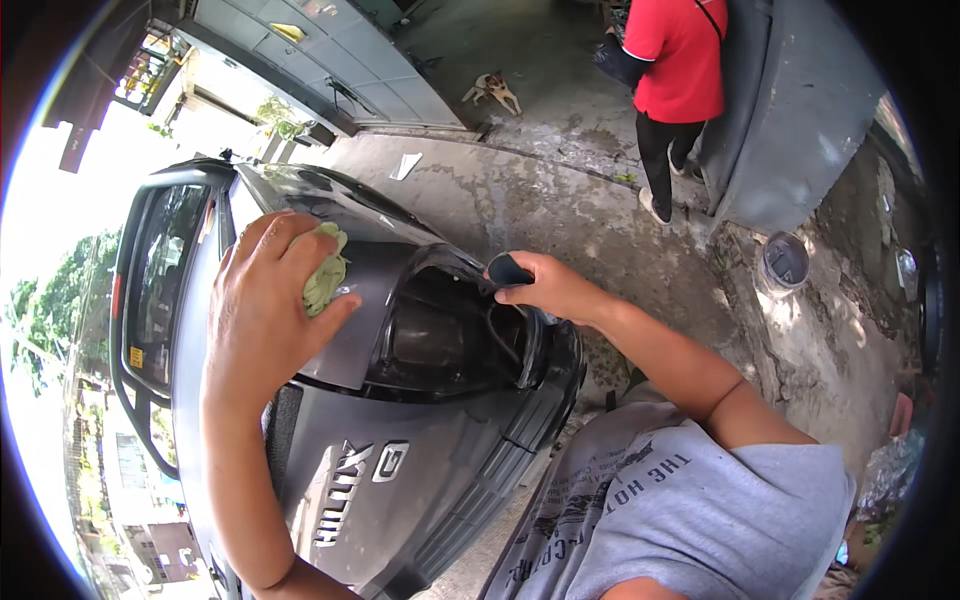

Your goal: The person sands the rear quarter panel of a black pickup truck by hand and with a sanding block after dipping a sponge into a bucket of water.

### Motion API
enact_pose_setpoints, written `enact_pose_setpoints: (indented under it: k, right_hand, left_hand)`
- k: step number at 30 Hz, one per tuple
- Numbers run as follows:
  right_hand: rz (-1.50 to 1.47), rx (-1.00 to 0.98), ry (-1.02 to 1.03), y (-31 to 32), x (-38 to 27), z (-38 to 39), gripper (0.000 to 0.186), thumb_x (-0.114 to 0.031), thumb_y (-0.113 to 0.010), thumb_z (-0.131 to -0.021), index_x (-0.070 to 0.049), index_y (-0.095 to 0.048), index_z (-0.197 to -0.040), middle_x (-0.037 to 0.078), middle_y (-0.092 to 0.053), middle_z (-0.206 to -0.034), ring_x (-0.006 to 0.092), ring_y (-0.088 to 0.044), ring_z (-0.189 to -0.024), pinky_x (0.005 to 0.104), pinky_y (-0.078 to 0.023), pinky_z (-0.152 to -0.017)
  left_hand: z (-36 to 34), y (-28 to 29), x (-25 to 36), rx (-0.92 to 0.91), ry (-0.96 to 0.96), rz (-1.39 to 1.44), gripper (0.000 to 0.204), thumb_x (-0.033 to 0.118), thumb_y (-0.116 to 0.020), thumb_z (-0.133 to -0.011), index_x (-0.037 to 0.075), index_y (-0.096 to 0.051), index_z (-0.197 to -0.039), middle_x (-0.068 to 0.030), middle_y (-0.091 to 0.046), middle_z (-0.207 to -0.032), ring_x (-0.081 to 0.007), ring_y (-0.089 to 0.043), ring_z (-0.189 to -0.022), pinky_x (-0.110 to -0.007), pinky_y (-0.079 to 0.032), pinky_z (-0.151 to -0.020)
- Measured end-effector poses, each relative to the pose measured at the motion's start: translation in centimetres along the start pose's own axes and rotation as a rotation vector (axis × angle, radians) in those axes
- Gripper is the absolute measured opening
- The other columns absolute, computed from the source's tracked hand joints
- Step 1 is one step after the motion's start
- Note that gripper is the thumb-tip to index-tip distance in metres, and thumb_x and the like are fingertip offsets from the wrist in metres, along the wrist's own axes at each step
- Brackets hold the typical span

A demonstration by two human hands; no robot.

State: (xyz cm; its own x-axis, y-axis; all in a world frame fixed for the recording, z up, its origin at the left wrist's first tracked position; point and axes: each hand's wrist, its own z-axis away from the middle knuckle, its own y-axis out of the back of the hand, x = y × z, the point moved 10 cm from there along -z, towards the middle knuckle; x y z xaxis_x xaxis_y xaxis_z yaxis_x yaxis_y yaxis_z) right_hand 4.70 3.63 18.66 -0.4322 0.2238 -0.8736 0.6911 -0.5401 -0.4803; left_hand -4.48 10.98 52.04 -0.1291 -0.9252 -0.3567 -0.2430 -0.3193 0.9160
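Note:
My left hand (268,300) is raised over the rear side of a dark grey pickup truck (400,490). Its fingers are closed around a crumpled pale green cloth (327,275). At the rear corner of the truck, my right hand (550,285) pinches a dark, curved, thin sheet (508,270), perhaps sandpaper. That sheet is at the edge of an open black tail-light recess (440,330), with a loop of cable inside and no lamp fitted. Whether the sheet touches the body I cannot tell.
Right of the truck stands a grey bucket (785,263) on rough concrete. A person in a red shirt (678,60) stands by a grey metal door (800,110). A dog (492,92) lies near the garage opening. White paper (405,166) is on the ground.

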Motion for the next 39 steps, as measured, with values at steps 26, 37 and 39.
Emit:
enact_pose_setpoints:
  k: [26, 37, 39]
  right_hand:
    - [0.461, -0.205, 0.732, -7.0, -8.4, -3.9, 0.051, -0.005, -0.069, -0.097, -0.01, -0.061, -0.147, 0.01, -0.056, -0.113, 0.0253, -0.06, -0.098, 0.0351, -0.051, -0.088]
    - [0.542, -0.137, 0.482, -2.9, -3.7, -8.5, 0.052, -0.004, -0.069, -0.096, -0.013, -0.062, -0.147, 0.007, -0.056, -0.111, 0.0195, -0.056, -0.106, 0.031, -0.045, -0.096]
    - [0.53, -0.19, 0.474, -4.7, -6.3, -6.9, 0.053, -0.004, -0.069, -0.096, -0.01, -0.061, -0.148, 0.007, -0.056, -0.112, 0.0193, -0.056, -0.108, 0.031, -0.045, -0.098]
  left_hand:
    - [-4.5, -3.5, -1.3, -0.142, 0.138, 0.03, 0.029, 0.008, -0.076, -0.072, 0.005, -0.065, -0.099, -0.0114, -0.067, -0.104, -0.0354, -0.065, -0.104, -0.048, -0.051, -0.088]
    - [-5.2, -3.7, -1.2, -0.126, 0.151, 0.055, 0.028, 0.009, -0.078, -0.073, 0.007, -0.066, -0.099, -0.0095, -0.067, -0.103, -0.0326, -0.065, -0.106, -0.046, -0.051, -0.092]
    - [-4.9, -4.1, -1.4, -0.128, 0.152, 0.048, 0.029, 0.009, -0.079, -0.073, 0.008, -0.066, -0.099, -0.0093, -0.067, -0.103, -0.0324, -0.065, -0.106, -0.046, -0.051, -0.092]
